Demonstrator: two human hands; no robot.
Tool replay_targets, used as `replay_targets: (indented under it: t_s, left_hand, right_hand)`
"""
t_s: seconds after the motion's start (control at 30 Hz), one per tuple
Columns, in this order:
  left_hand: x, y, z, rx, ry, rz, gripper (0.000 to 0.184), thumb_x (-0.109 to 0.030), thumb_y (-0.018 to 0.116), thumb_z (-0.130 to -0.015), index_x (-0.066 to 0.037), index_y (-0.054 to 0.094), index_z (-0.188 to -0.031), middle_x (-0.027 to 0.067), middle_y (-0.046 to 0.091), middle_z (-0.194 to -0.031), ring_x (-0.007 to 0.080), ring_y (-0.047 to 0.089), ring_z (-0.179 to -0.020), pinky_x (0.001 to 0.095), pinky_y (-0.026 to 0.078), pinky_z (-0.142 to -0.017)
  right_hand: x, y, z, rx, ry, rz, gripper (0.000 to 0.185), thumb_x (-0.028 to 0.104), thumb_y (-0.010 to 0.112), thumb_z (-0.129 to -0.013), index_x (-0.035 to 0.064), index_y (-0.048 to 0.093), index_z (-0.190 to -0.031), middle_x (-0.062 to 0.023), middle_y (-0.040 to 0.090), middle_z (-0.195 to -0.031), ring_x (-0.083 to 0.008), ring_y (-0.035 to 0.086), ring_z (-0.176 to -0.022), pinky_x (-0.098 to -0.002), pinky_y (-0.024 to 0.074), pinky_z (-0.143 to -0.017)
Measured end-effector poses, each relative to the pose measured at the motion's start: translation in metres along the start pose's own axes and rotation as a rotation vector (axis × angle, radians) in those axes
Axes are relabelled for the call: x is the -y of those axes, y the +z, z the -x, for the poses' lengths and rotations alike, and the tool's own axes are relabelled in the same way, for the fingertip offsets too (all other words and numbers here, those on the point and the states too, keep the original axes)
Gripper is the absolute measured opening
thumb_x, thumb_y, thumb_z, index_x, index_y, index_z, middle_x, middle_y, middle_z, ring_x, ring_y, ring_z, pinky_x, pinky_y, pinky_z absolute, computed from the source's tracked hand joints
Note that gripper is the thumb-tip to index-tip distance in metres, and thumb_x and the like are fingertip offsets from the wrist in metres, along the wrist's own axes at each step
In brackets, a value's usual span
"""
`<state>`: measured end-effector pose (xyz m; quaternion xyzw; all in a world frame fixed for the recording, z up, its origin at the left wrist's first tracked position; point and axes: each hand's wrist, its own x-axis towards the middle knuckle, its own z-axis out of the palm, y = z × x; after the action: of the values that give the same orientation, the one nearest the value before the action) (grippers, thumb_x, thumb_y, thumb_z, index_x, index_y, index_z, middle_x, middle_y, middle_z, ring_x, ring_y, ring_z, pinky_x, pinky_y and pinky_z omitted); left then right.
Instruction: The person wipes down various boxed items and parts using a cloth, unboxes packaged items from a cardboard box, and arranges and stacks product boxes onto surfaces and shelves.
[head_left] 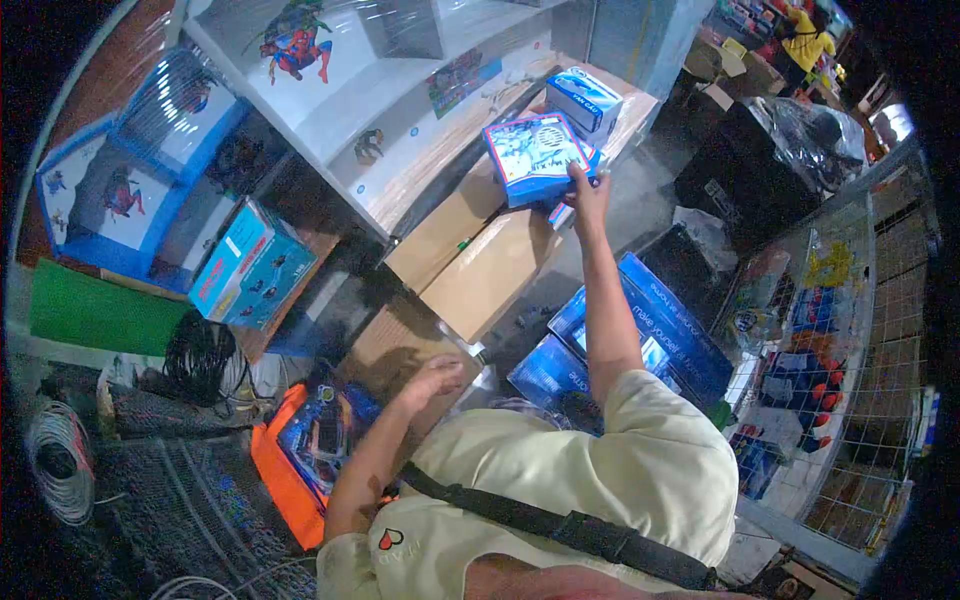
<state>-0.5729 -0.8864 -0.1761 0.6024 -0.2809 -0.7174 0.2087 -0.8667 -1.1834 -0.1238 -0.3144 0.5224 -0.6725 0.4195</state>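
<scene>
My right hand [590,195] is closed on the near right corner of a blue box with a white printed top [540,150], thumb on its upper face. That box is over the far end of an open cardboard carton [495,270]. Right behind it is another blue-and-white box [585,103]. A small blue, red and white packet [560,214] shows just below the held box. My left hand [437,378] is over a brown cardboard surface [395,345] near the carton's close end, fingers loosely bent, with nothing visible in them.
White shelving [330,130] with cartoon stickers lies at the upper left. A teal box [255,265] sits left, above black cable [200,360]. Blue printed cartons [670,330] stand to the right, before a wire rack [810,350]. A person in yellow [805,45] is far off.
</scene>
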Motion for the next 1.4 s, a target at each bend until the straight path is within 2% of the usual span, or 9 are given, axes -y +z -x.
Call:
replay_targets:
  t_s: [0.2,0.27,0.47,0.67,0.9,1.13,1.27,1.33,1.4]
  left_hand:
    - [-0.039,0.004,0.018,0.045,0.158,0.045,0.048,-0.04,0.06,-0.084,-0.011,0.046,-0.12,0.006,0.056,-0.109,0.018,0.059,-0.094,0.0325,0.048,-0.077]
    - [-0.058,0.004,0.018,0.074,0.233,0.165,0.049,-0.042,0.057,-0.085,-0.011,0.044,-0.121,0.0054,0.056,-0.107,0.0173,0.059,-0.091,0.0324,0.048,-0.076]
    - [-0.105,-0.001,0.05,-0.052,0.589,0.326,0.071,-0.047,0.063,-0.079,-0.013,0.029,-0.131,0.0047,0.05,-0.115,0.0171,0.056,-0.096,0.0335,0.045,-0.08]
    - [-0.075,-0.029,0.083,-0.1,0.52,0.493,0.056,-0.032,0.065,-0.081,-0.014,0.036,-0.125,-0.0002,0.052,-0.119,0.016,0.049,-0.109,0.0451,0.038,-0.086]
    - [0.007,-0.057,0.112,-0.085,0.639,0.431,0.059,-0.016,0.066,-0.079,-0.007,0.034,-0.128,0.0058,0.052,-0.118,0.0174,0.052,-0.106,0.0354,0.044,-0.087]
    - [0.061,-0.089,0.115,-0.198,0.395,0.498,0.052,-0.029,0.066,-0.079,-0.01,0.042,-0.121,0.0058,0.055,-0.114,0.0174,0.056,-0.098,0.0374,0.045,-0.082]
    - [0.141,-0.079,0.087,-0.254,0.219,0.249,0.074,-0.049,0.06,-0.08,-0.011,0.028,-0.135,0.0091,0.045,-0.125,0.0232,0.05,-0.099,0.04,0.044,-0.079]
    - [0.192,-0.062,0.078,-0.178,0.021,0.447,0.073,-0.043,0.061,-0.081,-0.012,0.026,-0.137,0.0086,0.046,-0.125,0.0228,0.049,-0.104,0.0383,0.043,-0.083]
    - [0.237,-0.049,0.069,-0.153,-0.022,0.435,0.051,-0.029,0.066,-0.08,-0.014,0.043,-0.124,0.0059,0.05,-0.114,0.0123,0.052,-0.08,0.0323,0.044,-0.062]
  right_hand:
    - [0.018,0.009,0.054,0.177,0.106,-0.272,0.037,0.02,0.066,-0.078,0.0039,0.045,-0.105,-0.0036,0.056,-0.071,-0.0083,0.051,-0.049,-0.0211,0.0437,-0.044]
    - [0.015,0.012,0.071,0.302,0.138,-0.3,0.07,0.021,0.072,-0.073,-0.0042,0.032,-0.125,-0.0056,0.053,-0.077,-0.0104,0.049,-0.052,-0.0248,0.0413,-0.047]
    - [0.035,0.04,0.166,0.438,0.157,-0.341,0.055,0.019,0.067,-0.077,-0.0009,0.038,-0.119,-0.0078,0.052,-0.086,-0.0114,0.054,-0.062,-0.0239,0.047,-0.055]
    - [0.022,0.043,0.235,0.642,0.284,-0.141,0.058,0.025,0.068,-0.077,-0.0005,0.039,-0.12,-0.0054,0.051,-0.084,-0.0132,0.055,-0.068,-0.0275,0.0505,-0.06]
    - [0.017,0.028,0.289,0.976,0.522,0.051,0.042,0.032,0.059,-0.085,0.0015,0.051,-0.113,-0.0062,0.059,-0.096,-0.0121,0.055,-0.086,-0.026,0.0437,-0.076]
    - [-0.009,0.038,0.331,0.996,0.585,0.247,0.038,0.033,0.061,-0.084,0.0051,0.054,-0.109,-0.0049,0.059,-0.095,-0.0129,0.057,-0.079,-0.0256,0.0464,-0.061]
    - [-0.072,0.012,0.361,0.852,0.73,0.364,0.051,0.036,0.068,-0.078,-0.0035,0.055,-0.107,-0.0076,0.061,-0.093,-0.0149,0.057,-0.081,-0.0272,0.0466,-0.068]
    - [-0.121,-0.015,0.376,0.765,0.751,0.387,0.052,0.035,0.069,-0.076,-0.0042,0.055,-0.108,-0.0091,0.06,-0.093,-0.0153,0.057,-0.082,-0.0278,0.0473,-0.067]
    - [-0.149,-0.03,0.386,0.698,0.899,0.462,0.056,0.042,0.07,-0.074,-0.0017,0.057,-0.106,-0.0076,0.06,-0.097,-0.0166,0.055,-0.083,-0.0287,0.0459,-0.064]
